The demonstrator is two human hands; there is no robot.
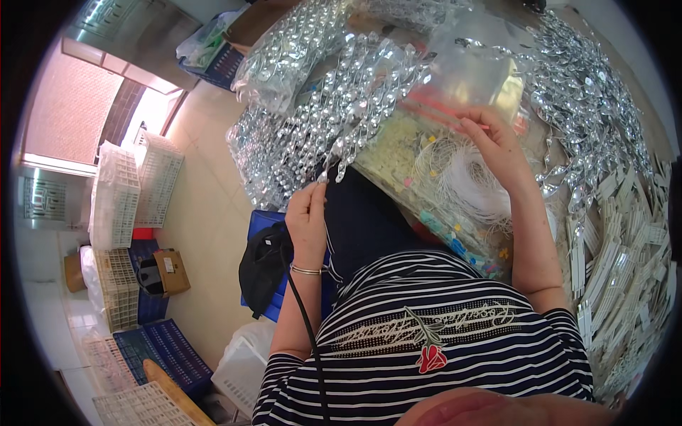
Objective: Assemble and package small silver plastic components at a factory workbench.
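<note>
My left hand (307, 216) is closed in a pinch at the lower end of a strand of silver faceted beads (328, 172), over the left edge of my lap. The strand hangs from a heap of shiny bead strands (355, 92) on the table. My right hand (494, 145) is raised over the table with thumb and forefinger together. It is beside a clear plastic bag (476, 74) with a red strip along its edge; what the fingertips hold is too small to make out. Below this hand lies a coil of white thread (472, 181).
More silver strands (582, 92) lie at the far right, above stacked pale strips (618, 263). Plastic-wrapped beads (288, 57) sit at the back left. A black cap (264, 266) rests on a blue stool (259, 224). White crates (114, 195) and a cardboard box (172, 272) stand left.
</note>
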